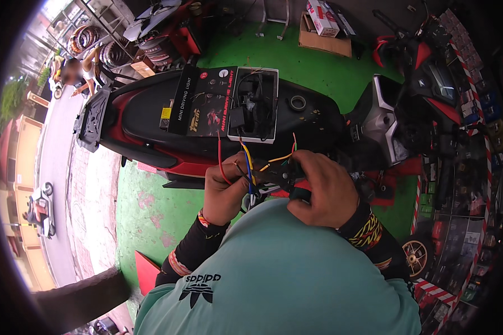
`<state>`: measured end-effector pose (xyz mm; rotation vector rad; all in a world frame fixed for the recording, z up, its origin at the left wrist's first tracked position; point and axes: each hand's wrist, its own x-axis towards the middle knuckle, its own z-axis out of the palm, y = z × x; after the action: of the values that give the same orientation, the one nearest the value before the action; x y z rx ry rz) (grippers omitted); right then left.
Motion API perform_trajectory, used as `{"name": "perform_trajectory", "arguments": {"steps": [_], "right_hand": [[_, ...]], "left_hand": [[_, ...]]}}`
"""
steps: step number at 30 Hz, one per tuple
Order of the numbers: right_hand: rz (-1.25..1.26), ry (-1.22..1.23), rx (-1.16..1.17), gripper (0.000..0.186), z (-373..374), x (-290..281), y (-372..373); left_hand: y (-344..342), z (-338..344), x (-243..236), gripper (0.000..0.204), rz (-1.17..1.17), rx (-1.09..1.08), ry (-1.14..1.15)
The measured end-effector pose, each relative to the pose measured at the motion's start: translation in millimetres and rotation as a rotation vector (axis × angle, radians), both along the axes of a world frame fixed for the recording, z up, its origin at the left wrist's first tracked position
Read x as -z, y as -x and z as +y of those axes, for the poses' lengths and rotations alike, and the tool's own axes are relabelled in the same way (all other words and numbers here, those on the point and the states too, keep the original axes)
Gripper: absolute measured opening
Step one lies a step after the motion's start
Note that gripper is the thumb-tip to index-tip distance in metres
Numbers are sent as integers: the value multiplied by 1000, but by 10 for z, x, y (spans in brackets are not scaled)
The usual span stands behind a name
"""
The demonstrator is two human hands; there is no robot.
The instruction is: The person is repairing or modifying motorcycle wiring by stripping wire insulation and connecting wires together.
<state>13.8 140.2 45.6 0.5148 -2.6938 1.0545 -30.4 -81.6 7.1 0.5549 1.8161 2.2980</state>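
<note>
My left hand (223,195) pinches a bundle of thin wires. A red wire (220,153) curves up from its fingers, and blue and yellow wires (248,159) stand beside it. My right hand (328,188) is closed around pliers (278,176) with red and black handles. The jaws point left, close to the wires. A short yellow wire (280,160) with a bare copper end sticks up beside the right fingers. Beyond my hands, an open box (267,137) of black cables and modules (241,116) rests on a scooter's black seat (314,120), its printed lid (201,109) folded left.
A roll of tape (297,103) lies on the seat, right of the box. The scooter's handlebar end (436,84) is at the right, before packed shelves (469,223). A cardboard box (324,44) stands on the green floor. Far left, a person (84,75) is near the street.
</note>
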Motion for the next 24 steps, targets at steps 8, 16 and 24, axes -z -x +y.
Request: {"name": "perform_trajectory", "arguments": {"steps": [8, 16, 24], "right_hand": [[-130, -25, -2, 64, 33, -10, -14], [-116, -26, -8, 65, 37, 38, -46], [-147, -32, -30, 71, 57, 67, -74]], "left_hand": [[21, -1, -5, 5, -4, 4, 43], [29, -38, 89, 7, 9, 18, 59], [10, -19, 67, 12, 9, 33, 110]]}}
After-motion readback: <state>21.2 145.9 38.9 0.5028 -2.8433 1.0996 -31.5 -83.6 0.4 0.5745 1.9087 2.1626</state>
